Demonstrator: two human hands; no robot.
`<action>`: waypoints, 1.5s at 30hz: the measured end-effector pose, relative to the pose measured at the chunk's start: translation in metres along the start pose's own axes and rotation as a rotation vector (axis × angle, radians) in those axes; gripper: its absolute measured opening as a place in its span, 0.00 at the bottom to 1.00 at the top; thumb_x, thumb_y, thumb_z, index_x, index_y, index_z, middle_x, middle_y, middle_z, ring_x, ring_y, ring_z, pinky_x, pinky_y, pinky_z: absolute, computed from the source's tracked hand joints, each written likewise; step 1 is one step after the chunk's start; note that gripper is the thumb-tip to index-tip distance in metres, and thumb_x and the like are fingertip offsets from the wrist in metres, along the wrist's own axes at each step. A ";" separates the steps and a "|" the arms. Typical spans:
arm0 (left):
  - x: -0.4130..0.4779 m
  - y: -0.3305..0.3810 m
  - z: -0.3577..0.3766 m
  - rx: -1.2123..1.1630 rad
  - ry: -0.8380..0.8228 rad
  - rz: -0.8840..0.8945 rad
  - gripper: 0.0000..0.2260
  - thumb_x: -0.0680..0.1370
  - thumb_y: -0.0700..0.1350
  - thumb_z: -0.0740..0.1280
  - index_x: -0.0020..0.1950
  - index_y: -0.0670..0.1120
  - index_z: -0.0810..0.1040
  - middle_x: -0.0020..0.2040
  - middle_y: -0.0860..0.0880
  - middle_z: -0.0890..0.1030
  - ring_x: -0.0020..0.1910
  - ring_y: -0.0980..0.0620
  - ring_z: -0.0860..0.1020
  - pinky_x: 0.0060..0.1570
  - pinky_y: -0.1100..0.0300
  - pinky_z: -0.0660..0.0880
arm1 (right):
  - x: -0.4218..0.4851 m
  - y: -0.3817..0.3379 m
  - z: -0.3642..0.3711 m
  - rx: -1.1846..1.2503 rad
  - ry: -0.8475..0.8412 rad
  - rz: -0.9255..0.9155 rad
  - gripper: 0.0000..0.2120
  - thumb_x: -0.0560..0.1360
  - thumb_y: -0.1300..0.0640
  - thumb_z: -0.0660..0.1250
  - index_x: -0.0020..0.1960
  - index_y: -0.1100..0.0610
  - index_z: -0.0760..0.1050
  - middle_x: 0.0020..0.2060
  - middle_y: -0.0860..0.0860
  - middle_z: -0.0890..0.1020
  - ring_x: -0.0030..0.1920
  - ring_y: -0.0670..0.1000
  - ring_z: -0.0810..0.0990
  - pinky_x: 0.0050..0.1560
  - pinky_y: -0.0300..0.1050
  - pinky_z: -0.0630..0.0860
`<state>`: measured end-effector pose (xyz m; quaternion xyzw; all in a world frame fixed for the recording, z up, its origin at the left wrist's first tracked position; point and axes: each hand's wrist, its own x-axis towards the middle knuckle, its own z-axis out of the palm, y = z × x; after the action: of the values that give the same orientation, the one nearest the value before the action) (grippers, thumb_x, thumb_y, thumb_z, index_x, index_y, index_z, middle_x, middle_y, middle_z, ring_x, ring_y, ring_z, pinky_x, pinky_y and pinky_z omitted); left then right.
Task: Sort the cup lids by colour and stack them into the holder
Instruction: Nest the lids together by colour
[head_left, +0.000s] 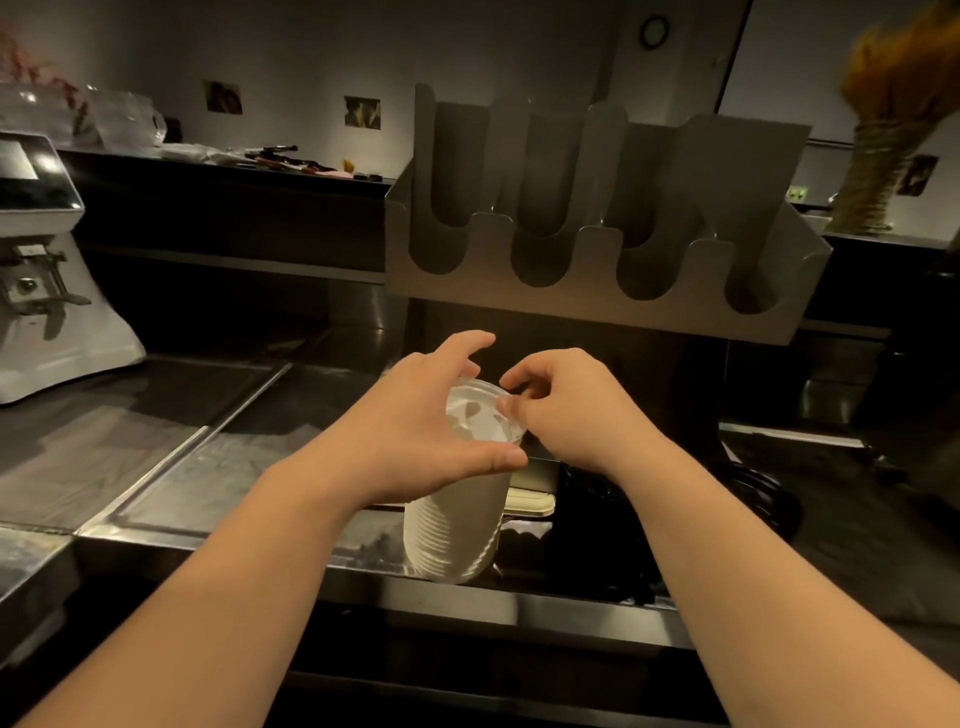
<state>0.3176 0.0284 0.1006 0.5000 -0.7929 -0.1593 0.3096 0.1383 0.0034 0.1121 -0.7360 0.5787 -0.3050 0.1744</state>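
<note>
Head view. The left hand is wrapped round the upper part of a tall white stack of lids, thumb across the near side and fingers curled behind. It holds the stack in the air above the front edge of the steel counter, about midway along it. That grip probably steadies the column so that one piece can be freed without the rest sliding.

The right hand has its fingertips closed in a pinch on the rim of the top lid, at its far right side. This looks like an attempt to peel it off the stack.

The holder, a grey metal rack with four scooped slots, sits raised above the back edge of the counter, straight ahead of the hands. No lids show in its slots, so the stacking seems not yet begun.

A white grinder stands at the counter's left edge, and a dried bunch stands far right.

The light is dim. Whether the stack is wrapped in a sleeve cannot be told. The left palm hides part of it. Dark shapes low to the right of the stack may be black lids, but they are too murky to name.
</note>
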 end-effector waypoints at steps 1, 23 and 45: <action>0.000 -0.001 0.001 0.001 0.003 -0.010 0.44 0.68 0.64 0.76 0.77 0.65 0.53 0.74 0.59 0.68 0.71 0.56 0.67 0.62 0.60 0.65 | 0.001 0.001 0.001 -0.013 -0.002 -0.002 0.09 0.78 0.52 0.71 0.59 0.48 0.81 0.43 0.43 0.81 0.43 0.44 0.80 0.43 0.36 0.77; -0.017 -0.018 0.002 -0.177 -0.089 -0.127 0.53 0.66 0.58 0.80 0.77 0.68 0.45 0.80 0.60 0.52 0.75 0.57 0.58 0.70 0.54 0.62 | -0.009 -0.006 -0.001 0.001 0.083 0.039 0.11 0.82 0.50 0.63 0.46 0.51 0.81 0.41 0.45 0.83 0.39 0.44 0.80 0.40 0.38 0.73; -0.055 -0.030 0.054 -0.252 0.062 -0.142 0.52 0.74 0.39 0.75 0.66 0.78 0.38 0.59 0.76 0.61 0.54 0.73 0.68 0.42 0.80 0.70 | -0.086 0.007 0.075 0.591 -0.009 0.143 0.44 0.75 0.53 0.74 0.76 0.32 0.47 0.66 0.37 0.67 0.60 0.39 0.69 0.48 0.29 0.71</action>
<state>0.3203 0.0611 0.0250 0.5167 -0.7194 -0.2636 0.3821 0.1694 0.0762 0.0296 -0.6119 0.5144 -0.4439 0.4048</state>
